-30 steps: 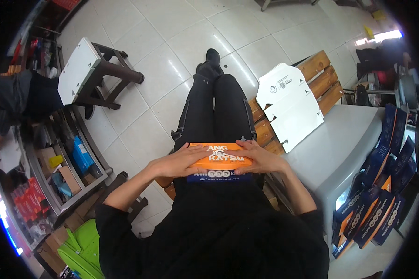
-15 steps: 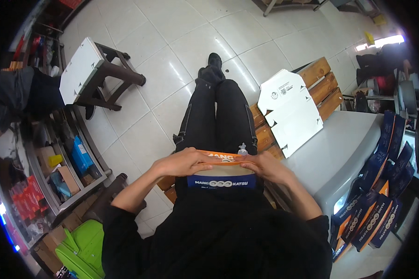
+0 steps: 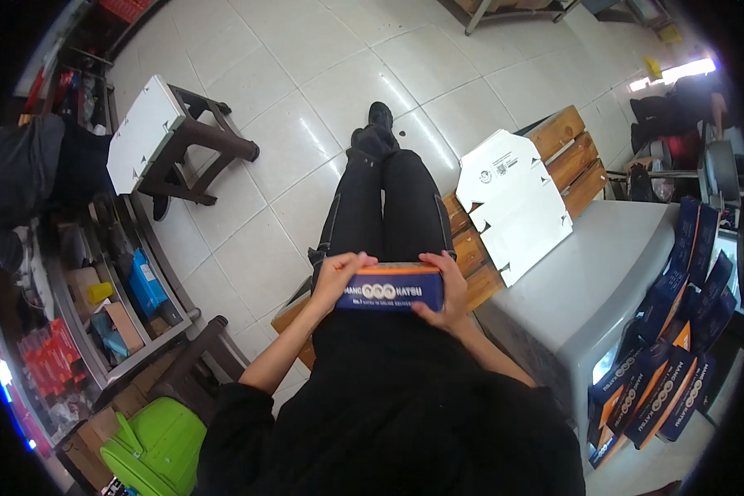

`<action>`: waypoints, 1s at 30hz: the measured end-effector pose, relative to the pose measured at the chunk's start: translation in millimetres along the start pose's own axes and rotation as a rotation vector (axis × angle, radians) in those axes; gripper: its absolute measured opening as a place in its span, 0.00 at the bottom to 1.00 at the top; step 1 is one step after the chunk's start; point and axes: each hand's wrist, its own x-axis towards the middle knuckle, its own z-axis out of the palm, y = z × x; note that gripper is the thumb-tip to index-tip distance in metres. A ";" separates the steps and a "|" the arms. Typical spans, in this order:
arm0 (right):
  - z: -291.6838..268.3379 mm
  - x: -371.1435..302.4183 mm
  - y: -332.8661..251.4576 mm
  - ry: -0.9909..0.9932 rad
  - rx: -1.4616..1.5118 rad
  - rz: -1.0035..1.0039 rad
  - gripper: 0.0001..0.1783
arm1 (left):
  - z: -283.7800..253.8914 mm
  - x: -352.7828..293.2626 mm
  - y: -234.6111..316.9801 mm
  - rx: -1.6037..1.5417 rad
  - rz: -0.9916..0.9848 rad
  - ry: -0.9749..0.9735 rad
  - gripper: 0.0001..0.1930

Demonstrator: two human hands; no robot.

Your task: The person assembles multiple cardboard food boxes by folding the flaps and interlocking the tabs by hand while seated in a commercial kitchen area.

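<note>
Plainly holding a navy and orange box by its two ends, low over the lap, with its long navy side turned toward the camera and a thin orange strip running along its far edge. Gripping the left end with the left hand, with fingers bent and drawn close together, tips bunched at the far left corner. Clasping the right end with the right hand, with fingers parted around it, one tip at the far right corner and another pressing near the near right corner. Cannot tell how the fingers lie beneath or behind the box, nor whether it touches the black trousers. Can see, to the right, flat white cardboard blanks laid along a slatted wooden surface, covering part of its floor-side edge, with bare slats showing toward its far right corner. Next to that, can make out a smooth grey container, with navy boxes heaped just past its right edge. Across to the left, can pick out a white sheet on a brown stool, reaching over its left edge, and, nearer, a green bag.
</note>
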 end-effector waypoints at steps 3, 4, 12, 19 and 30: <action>11.1 26.4 16.4 0.321 0.033 0.045 0.28 | 6.0 6.6 10.6 -0.345 0.110 0.156 0.27; 12.7 33.8 19.3 0.329 0.034 0.045 0.28 | 12.6 4.9 19.9 -0.509 0.220 0.159 0.29; 3.0 56.1 -10.5 0.426 -0.135 0.313 0.21 | 33.5 7.4 44.8 0.046 0.611 0.724 0.23; -6.4 66.3 -7.5 0.190 0.020 -0.050 0.29 | 16.3 5.2 50.8 -0.296 0.381 0.646 0.18; 1.6 64.1 -12.8 0.211 0.000 -0.009 0.28 | -4.4 21.4 67.6 -0.067 0.539 0.494 0.14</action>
